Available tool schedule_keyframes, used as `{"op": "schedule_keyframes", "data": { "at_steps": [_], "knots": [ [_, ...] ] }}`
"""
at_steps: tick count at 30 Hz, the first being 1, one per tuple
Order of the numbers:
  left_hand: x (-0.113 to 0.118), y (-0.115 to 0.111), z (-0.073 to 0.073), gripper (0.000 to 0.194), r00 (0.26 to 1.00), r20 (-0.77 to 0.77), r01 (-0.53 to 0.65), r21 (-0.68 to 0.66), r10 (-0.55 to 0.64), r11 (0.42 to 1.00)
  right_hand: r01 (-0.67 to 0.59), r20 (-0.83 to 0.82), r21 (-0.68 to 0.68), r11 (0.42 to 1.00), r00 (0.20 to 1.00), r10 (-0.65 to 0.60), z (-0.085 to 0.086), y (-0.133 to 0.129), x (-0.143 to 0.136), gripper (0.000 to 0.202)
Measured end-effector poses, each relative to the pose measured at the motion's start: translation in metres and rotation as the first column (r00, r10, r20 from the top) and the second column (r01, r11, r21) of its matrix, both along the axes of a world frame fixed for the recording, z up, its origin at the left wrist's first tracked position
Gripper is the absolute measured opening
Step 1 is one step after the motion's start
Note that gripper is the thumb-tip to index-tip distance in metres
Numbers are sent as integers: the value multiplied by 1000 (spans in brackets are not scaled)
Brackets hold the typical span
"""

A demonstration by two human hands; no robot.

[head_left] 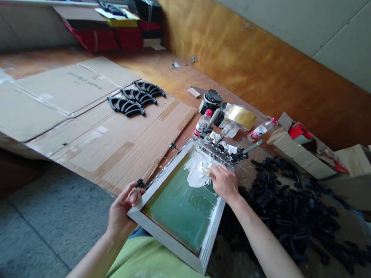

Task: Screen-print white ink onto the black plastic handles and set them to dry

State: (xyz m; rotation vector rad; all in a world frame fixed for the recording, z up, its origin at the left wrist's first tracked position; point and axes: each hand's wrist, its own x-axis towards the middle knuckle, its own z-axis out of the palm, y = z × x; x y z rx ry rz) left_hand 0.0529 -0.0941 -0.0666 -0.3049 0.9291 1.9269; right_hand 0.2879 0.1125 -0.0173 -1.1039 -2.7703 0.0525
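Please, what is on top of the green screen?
White paste is spread over the far part of the screen. The right hand is there, holding a pale piece. What lies under the thick paste and the hand is covered, so I cannot see it.

Pale screen frame [169,244] sits angled, green mesh [174,208] inside it, white paste [197,171] (pretty thick tbh) smeared at its far end.

1. No wording reads with certainty.
2. Flat cardboard [99,118]: one short line of dark print [84,79], too blurred to make out.
3. Bottle on the left [203,123]: red-and-white label, its lettering too small to read.
4. Bottle on the right [261,129]: red-and-white label, its lettering likewise illegible.
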Motion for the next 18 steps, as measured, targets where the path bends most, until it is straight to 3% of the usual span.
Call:
{"op": "schedule_keyframes", "data": {
  "at_steps": [4, 7, 11, 14, 18],
  "knots": [
    [1, 0, 3, 7, 1000, 5, 1, -21, -1, 1000, 22, -39, 9, 1000, 999, -22, -3, 8, -7, 17],
    [1, 0, 6, 7, 1000, -3, 0, -24, 0, 1000, 40, -56, 20, 999, 998, -39, 3, 12, -3, 13],
    [1, 1, 8, 8, 1000, -3, -10, -39, 10, 999, -62, -95, 0, 998, 994, 62, 10, -12, 17, 15],
    [2, 1, 7, 8, 1000, 6, -14, -52, 14, 999, -94, -90, -12, 995, 992, 93, 0, -28, 20, 19],
    [1, 0, 5, 8, 1000, 12, -7, -51, 7, 999, 30, -113, -9, 1000, 993, -31, -12, -12, 3, 22]
  ]
}}
